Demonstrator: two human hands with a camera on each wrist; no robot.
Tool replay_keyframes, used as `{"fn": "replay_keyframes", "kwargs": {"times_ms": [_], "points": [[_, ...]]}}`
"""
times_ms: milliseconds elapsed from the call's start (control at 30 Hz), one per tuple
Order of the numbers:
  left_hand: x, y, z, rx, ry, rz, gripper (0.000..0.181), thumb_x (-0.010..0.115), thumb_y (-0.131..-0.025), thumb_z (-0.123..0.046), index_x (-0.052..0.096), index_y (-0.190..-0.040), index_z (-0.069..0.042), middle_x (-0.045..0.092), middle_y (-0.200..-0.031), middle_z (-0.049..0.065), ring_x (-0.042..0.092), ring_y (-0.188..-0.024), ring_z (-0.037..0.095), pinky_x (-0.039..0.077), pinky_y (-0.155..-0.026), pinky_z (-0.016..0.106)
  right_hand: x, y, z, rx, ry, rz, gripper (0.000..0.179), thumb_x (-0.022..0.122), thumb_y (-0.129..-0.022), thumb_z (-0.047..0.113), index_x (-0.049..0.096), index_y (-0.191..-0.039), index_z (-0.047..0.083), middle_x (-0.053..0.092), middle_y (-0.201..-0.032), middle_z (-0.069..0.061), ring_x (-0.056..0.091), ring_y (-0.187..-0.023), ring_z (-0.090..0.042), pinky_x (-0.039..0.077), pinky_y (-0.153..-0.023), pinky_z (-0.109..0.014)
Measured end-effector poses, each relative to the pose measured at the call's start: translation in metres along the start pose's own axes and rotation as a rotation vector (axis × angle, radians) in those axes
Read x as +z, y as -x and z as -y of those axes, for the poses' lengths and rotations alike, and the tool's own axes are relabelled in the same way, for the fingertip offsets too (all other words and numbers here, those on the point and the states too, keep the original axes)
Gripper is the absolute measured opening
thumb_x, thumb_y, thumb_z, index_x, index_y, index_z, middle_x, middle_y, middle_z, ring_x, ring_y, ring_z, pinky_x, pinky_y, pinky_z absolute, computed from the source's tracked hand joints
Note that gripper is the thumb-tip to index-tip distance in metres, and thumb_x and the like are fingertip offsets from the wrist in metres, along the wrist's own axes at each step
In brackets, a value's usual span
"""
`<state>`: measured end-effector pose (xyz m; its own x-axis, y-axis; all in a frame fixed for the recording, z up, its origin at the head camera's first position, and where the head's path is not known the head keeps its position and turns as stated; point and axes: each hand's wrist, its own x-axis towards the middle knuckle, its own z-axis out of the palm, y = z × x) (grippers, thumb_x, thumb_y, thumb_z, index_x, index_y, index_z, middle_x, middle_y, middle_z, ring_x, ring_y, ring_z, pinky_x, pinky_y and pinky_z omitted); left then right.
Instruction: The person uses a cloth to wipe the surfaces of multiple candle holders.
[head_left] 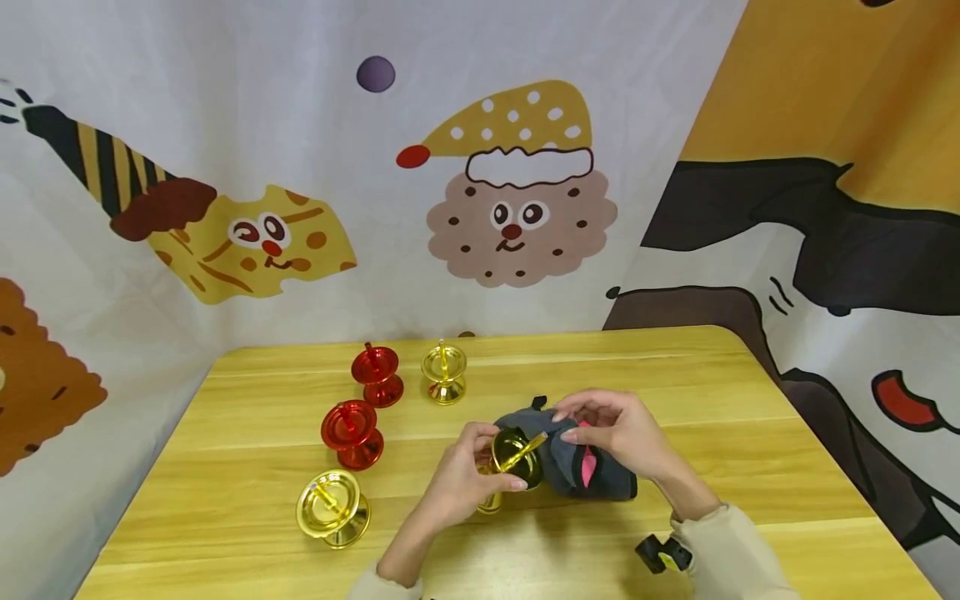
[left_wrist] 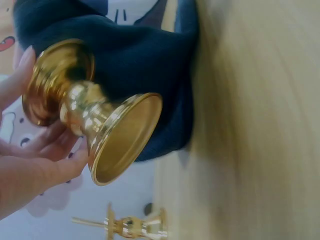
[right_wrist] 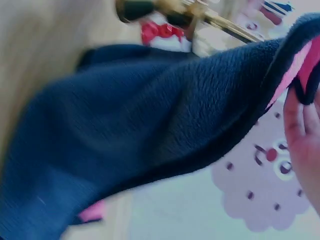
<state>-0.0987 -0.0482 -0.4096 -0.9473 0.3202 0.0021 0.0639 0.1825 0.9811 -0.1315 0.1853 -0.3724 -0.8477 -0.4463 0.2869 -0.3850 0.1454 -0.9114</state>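
Observation:
My left hand (head_left: 459,479) grips a shiny gold candle holder (left_wrist: 82,107) by its upper dish and stem, clear of the table. The holder is tilted, its hollow flared foot showing in the left wrist view and a thin spike rising from its dish in the head view. Right beside it, my right hand (head_left: 617,429) pinches the edge of a dark grey-blue cloth (right_wrist: 150,110) with a black border and a pink reverse side. Bunched up, the cloth drapes down onto the table behind the holder.
Two red candle holders (head_left: 351,433) stand at the left of the wooden table (head_left: 225,450). One gold candle holder (head_left: 444,375) stands near the back edge and another gold one (head_left: 333,508) at the front left. A cartoon-printed curtain (head_left: 337,150) hangs behind.

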Motion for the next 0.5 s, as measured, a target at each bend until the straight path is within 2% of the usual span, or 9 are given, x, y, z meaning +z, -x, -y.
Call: {"fn": "replay_keyframes", "kwargs": {"times_ms": [100, 200, 333, 467, 500], "points": [[0.0, 0.0, 0.001, -0.043, 0.094, -0.063, 0.072, 0.08, -0.069, -0.013, 0.038, -0.125, 0.006, 0.054, -0.118, 0.02, 0.055, -0.103, 0.029, 0.048, -0.089, 0.039, 0.001, -0.003, 0.006, 0.036, 0.058, -0.164, 0.027, 0.07, -0.075, -0.005, 0.063, -0.102, -0.004, 0.064, -0.089, -0.012, 0.06, -0.074, -0.014, 0.052, -0.058, -0.026], [0.002, 0.0, -0.002, -0.036, 0.179, -0.064, 0.075, 0.08, -0.069, -0.014, 0.037, -0.128, 0.007, 0.052, -0.121, 0.02, 0.054, -0.105, 0.029, 0.047, -0.09, 0.036, 0.013, -0.006, 0.007, 0.072, 0.098, -0.249, 0.027, 0.071, -0.075, -0.002, 0.064, -0.101, 0.0, 0.065, -0.088, -0.012, 0.061, -0.074, -0.012, 0.054, -0.063, -0.024], [0.008, 0.0, -0.007, -0.002, 0.195, -0.06, 0.076, 0.08, -0.069, -0.016, 0.038, -0.129, 0.007, 0.051, -0.123, 0.021, 0.053, -0.108, 0.03, 0.046, -0.092, 0.033, 0.032, -0.004, 0.004, 0.054, 0.118, -0.242, 0.022, 0.072, -0.075, 0.0, 0.064, -0.096, 0.0, 0.063, -0.09, -0.012, 0.061, -0.075, -0.013, 0.054, -0.062, -0.025], [0.01, 0.001, -0.008, -0.002, 0.189, -0.088, 0.077, 0.079, -0.069, -0.016, 0.038, -0.13, 0.006, 0.049, -0.126, 0.022, 0.051, -0.11, 0.032, 0.044, -0.094, 0.035, 0.039, 0.0, 0.001, -0.027, 0.117, -0.146, 0.022, 0.072, -0.075, -0.002, 0.064, -0.096, -0.002, 0.059, -0.1, -0.014, 0.062, -0.083, -0.019, 0.055, -0.067, -0.027], [0.01, 0.001, -0.007, -0.003, 0.188, -0.092, 0.078, 0.079, -0.069, -0.015, 0.038, -0.131, 0.006, 0.048, -0.126, 0.023, 0.051, -0.111, 0.032, 0.044, -0.095, 0.036, 0.039, 0.001, 0.0, -0.046, 0.144, -0.118, 0.023, 0.072, -0.075, 0.0, 0.065, -0.097, -0.001, 0.059, -0.102, -0.013, 0.061, -0.086, -0.02, 0.055, -0.069, -0.027]]}}
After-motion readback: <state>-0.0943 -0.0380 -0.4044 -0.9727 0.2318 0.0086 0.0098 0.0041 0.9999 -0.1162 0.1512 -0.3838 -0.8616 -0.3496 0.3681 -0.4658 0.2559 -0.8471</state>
